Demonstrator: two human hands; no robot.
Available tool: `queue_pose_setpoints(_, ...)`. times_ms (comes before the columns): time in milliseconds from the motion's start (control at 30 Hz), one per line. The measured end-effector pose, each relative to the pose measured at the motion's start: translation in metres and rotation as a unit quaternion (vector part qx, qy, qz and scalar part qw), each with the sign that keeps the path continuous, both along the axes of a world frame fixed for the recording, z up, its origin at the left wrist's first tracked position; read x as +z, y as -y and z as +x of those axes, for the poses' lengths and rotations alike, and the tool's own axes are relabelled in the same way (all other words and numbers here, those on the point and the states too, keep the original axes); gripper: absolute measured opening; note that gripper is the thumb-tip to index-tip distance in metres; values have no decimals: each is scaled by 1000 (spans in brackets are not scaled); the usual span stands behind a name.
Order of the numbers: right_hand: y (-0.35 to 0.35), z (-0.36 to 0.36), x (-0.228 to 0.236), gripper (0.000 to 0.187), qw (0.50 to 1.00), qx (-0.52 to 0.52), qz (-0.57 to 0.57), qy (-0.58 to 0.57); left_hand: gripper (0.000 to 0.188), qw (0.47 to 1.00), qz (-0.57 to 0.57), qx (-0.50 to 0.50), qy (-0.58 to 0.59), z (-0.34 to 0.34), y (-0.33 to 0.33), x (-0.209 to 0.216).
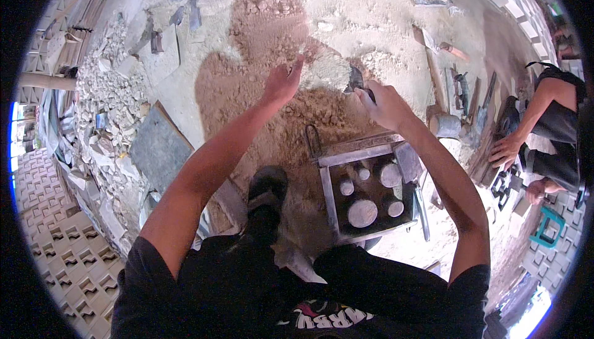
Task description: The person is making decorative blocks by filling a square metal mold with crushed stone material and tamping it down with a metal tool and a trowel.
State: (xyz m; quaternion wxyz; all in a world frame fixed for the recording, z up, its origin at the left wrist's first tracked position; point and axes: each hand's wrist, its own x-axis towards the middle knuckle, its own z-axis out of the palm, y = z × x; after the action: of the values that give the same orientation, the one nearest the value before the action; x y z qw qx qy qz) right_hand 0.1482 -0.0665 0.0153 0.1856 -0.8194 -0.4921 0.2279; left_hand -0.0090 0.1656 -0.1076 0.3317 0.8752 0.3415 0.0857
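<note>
My right hand is closed round the handle of a trowel, whose dark metal blade rests at the edge of a pale heap of powdery, sand-like mix. To the left of that heap, my left hand holds nothing, with fingers stretched forward just above the loose material. Below my right forearm lies a square mould frame with a dark bed and several round pale discs. A metal float or flat plate sits on its upper right corner. A bent dark rod lies by its upper left corner.
Broken rubble is heaped at the left, beside a grey slab. Another person's hand rests on wood at the right. Hand tools and a can lie nearby. Stacked patterned blocks line the lower left.
</note>
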Motion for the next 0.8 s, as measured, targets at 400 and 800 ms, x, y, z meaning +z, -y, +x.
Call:
queue_pose_setpoints(400,16,8,-17,34,1000,1,2,18,38,989,-99,-51,92,10,12,-16)
queue_pose_setpoints(800,13,6,-24,29,999,16,6,36,34,967,-240,37,74,3,20,17)
